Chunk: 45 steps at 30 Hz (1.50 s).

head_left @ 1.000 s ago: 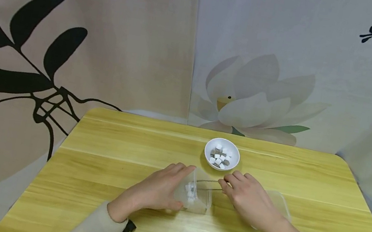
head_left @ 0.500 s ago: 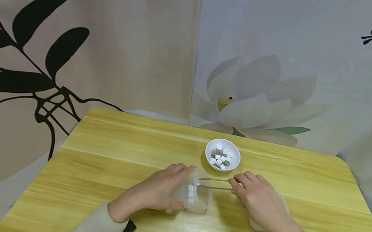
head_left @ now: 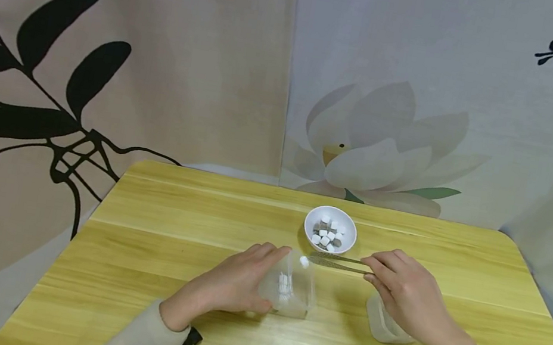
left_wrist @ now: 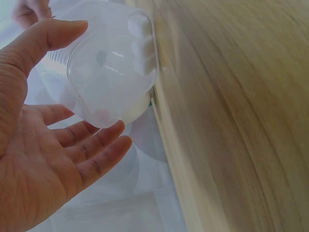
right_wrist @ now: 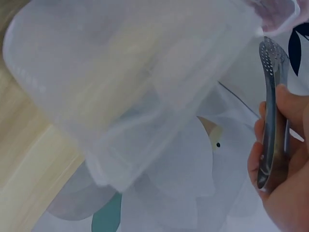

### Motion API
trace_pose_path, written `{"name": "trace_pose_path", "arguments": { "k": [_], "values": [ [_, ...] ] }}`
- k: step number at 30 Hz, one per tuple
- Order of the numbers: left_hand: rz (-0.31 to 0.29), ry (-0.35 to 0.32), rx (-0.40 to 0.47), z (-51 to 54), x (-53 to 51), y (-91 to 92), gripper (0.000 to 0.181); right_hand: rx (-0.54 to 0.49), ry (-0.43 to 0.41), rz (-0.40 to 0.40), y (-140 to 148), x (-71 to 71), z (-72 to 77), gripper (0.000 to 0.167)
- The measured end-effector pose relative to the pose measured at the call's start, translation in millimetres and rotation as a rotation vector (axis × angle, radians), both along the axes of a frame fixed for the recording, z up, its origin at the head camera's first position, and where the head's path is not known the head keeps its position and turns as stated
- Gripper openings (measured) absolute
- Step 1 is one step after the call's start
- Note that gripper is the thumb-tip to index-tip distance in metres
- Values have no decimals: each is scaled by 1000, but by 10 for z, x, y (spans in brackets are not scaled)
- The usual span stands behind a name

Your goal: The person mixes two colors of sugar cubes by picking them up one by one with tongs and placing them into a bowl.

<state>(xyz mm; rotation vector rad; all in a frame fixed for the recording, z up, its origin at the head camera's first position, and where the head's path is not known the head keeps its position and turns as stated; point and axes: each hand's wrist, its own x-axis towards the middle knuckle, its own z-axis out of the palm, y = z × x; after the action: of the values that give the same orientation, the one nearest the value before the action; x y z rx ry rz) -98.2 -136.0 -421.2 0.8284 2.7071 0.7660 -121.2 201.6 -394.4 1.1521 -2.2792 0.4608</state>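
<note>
My left hand (head_left: 232, 280) grips a clear plastic container (head_left: 292, 295) lying tipped, its mouth toward the right. Thumb and fingers sit on opposite sides of it in the left wrist view, where several blurry white pieces (left_wrist: 142, 48) show along its lower wall. My right hand (head_left: 407, 290) holds metal tongs (head_left: 340, 263) with perforated tips, clearly seen in the right wrist view. At the tong tips, by the container's rim, is a small white cube (head_left: 304, 261). Just beyond the tongs stands a white bowl (head_left: 310, 226) holding several white and grey-brown cubes.
A second translucent plastic container (head_left: 385, 322) stands partly under my right hand and fills much of the right wrist view. Everything rests on a yellow wood-grain table (head_left: 194, 214). Behind its far edge hangs a printed curtain (head_left: 206, 65).
My right hand has moved right and away from me, drawing the tongs out of the tipped container with a white cube at their tips. The left hand stays still.
</note>
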Motion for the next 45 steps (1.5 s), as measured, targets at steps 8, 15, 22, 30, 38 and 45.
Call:
{"name": "trace_pose_path", "arguments": {
  "k": [8,15,22,30,38,45],
  "values": [
    [-1,-4,-4,-2,2,-2,103,-7,-12,26,6,-27,19,52],
    [4,-3,-5,-5,-1,1,104,72,-89,51,-74,13,-11,57],
    [4,-11,-8,-5,0,0,104,160,-143,107,-132,57,-43,22],
    [4,-12,-7,6,5,0,104,281,-161,131,-236,83,-88,29],
    [0,-13,-1,19,8,7,103,283,-96,145,-323,65,-106,23],
    [1,-19,-11,23,5,7,103,249,-91,143,-294,67,-112,25]
  ]
}}
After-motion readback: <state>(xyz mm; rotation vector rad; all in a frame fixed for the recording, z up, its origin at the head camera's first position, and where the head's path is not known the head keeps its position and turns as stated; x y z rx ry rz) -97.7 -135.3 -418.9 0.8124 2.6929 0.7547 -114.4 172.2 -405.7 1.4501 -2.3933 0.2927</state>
